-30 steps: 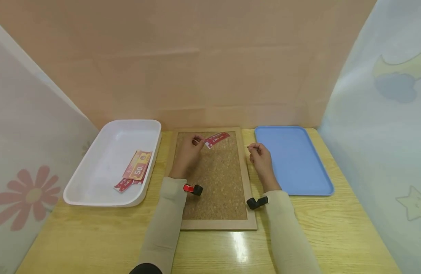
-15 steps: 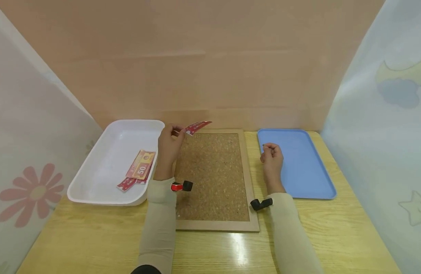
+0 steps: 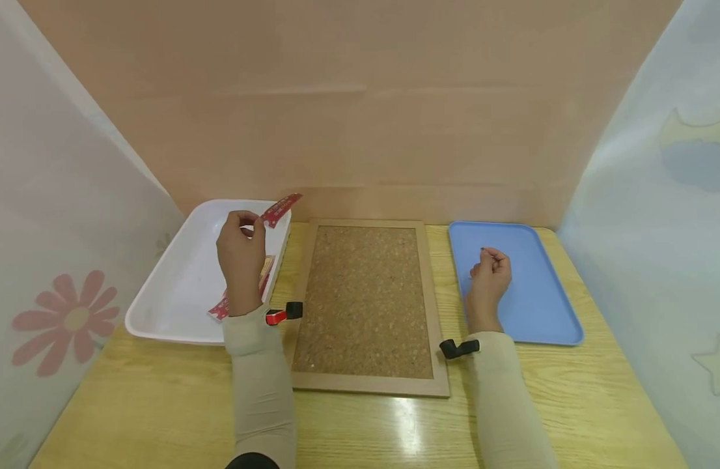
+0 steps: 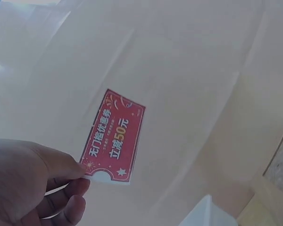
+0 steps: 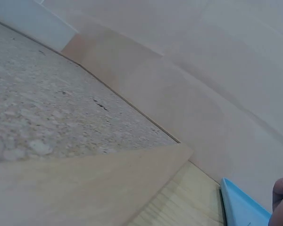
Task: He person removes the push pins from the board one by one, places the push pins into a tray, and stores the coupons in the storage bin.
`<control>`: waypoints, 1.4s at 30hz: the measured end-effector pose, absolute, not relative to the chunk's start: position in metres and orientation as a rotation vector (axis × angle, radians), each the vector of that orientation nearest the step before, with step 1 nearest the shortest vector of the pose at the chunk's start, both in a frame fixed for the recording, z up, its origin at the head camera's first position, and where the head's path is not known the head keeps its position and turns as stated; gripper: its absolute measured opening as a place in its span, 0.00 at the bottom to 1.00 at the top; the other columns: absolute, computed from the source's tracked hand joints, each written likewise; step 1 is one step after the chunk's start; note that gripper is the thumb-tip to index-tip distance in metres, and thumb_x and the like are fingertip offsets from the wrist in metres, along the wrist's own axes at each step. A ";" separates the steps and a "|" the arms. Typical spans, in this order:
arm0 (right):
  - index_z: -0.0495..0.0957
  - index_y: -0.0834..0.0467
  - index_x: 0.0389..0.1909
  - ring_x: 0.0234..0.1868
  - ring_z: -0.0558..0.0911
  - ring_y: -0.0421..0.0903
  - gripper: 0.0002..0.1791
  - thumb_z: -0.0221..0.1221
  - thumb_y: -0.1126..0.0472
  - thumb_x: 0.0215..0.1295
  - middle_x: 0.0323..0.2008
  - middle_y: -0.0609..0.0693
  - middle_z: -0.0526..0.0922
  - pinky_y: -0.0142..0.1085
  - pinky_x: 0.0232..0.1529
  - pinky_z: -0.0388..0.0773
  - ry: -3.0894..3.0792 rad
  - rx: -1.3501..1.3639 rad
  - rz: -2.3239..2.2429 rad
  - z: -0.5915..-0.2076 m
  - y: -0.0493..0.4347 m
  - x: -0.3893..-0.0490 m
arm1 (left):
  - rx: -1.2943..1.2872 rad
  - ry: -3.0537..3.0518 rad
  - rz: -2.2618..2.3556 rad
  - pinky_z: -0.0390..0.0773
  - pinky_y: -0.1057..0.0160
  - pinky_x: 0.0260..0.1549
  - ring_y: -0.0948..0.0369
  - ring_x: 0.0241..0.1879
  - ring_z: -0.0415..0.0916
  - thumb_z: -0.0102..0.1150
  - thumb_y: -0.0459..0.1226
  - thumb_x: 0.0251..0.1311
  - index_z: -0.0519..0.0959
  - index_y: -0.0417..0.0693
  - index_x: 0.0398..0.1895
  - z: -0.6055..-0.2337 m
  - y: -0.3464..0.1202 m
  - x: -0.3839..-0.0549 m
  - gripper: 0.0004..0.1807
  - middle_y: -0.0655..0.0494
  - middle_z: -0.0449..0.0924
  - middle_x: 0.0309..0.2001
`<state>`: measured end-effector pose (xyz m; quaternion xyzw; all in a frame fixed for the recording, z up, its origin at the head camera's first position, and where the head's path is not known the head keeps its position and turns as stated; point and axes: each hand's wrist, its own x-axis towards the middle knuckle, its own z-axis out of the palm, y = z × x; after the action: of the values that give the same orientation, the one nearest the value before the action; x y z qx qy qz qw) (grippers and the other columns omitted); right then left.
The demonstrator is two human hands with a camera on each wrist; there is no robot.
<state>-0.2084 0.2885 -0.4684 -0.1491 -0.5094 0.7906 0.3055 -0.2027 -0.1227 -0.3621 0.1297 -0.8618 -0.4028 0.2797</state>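
Note:
My left hand (image 3: 241, 260) is raised over the white bin (image 3: 172, 306) and pinches a red coupon (image 3: 280, 210) by one corner. In the left wrist view the coupon (image 4: 115, 139) shows its printed face, with a large 50 and a notched end by the thumb. More coupons (image 3: 219, 309) lie in the bin, partly hidden behind the left hand and wrist. Above the blue tray (image 3: 530, 306) my right hand (image 3: 490, 280) pinches a small dark thing at its fingertips, too small to name. Only a few fingers (image 5: 282, 190) show in the right wrist view.
A wood-framed cork board (image 3: 366, 306) lies between bin and tray on the wooden table (image 3: 360, 430). A brown paper backdrop (image 3: 360, 130) closes off the back. Patterned cloth walls (image 3: 38, 215) stand at both sides.
My left hand has carried the red coupon leftward from over the cork board to over the white bin. My right hand has moved right from the board's edge to over the blue tray.

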 end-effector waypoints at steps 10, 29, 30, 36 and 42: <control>0.74 0.52 0.37 0.21 0.65 0.36 0.01 0.55 0.61 0.70 0.26 0.46 0.71 0.26 0.22 0.62 -1.662 -0.664 1.761 -0.470 0.314 -0.207 | 0.532 -2.437 -0.962 0.72 0.48 0.37 0.51 0.40 0.77 0.48 0.44 0.69 0.76 0.44 0.47 -0.370 -0.137 -0.204 0.14 0.49 0.80 0.44; 0.76 0.55 0.43 0.24 0.67 0.38 0.06 0.54 0.59 0.70 0.27 0.44 0.71 0.28 0.24 0.64 -1.968 -0.764 1.642 -0.476 0.322 -0.207 | 0.709 -2.540 -0.915 0.71 0.44 0.42 0.47 0.43 0.75 0.45 0.44 0.69 0.73 0.42 0.48 -0.379 -0.155 -0.197 0.16 0.46 0.79 0.45; 0.76 0.55 0.43 0.24 0.67 0.38 0.06 0.54 0.59 0.70 0.27 0.45 0.70 0.28 0.24 0.64 -1.974 -0.762 1.635 -0.476 0.322 -0.206 | 0.720 -2.547 -0.917 0.71 0.44 0.43 0.47 0.44 0.75 0.45 0.44 0.69 0.73 0.42 0.48 -0.379 -0.155 -0.198 0.16 0.46 0.78 0.45; 0.76 0.53 0.42 0.23 0.67 0.38 0.04 0.54 0.61 0.70 0.27 0.45 0.70 0.29 0.24 0.64 -1.978 -0.759 1.622 -0.475 0.322 -0.207 | 0.747 -2.591 -0.915 0.70 0.44 0.43 0.46 0.43 0.75 0.44 0.44 0.69 0.72 0.42 0.48 -0.380 -0.157 -0.198 0.16 0.45 0.77 0.45; 0.76 0.57 0.45 0.24 0.68 0.38 0.09 0.54 0.58 0.70 0.27 0.44 0.71 0.29 0.25 0.65 -1.988 -0.782 1.623 -0.476 0.322 -0.206 | 0.758 -2.618 -0.905 0.71 0.44 0.42 0.46 0.42 0.74 0.44 0.44 0.69 0.72 0.41 0.49 -0.382 -0.158 -0.199 0.16 0.45 0.77 0.44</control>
<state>-0.2055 0.3218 -0.4758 -0.2838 -0.7216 0.5892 0.2272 -0.1992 -0.1580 -0.3819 0.2614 -0.9034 -0.3122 0.1346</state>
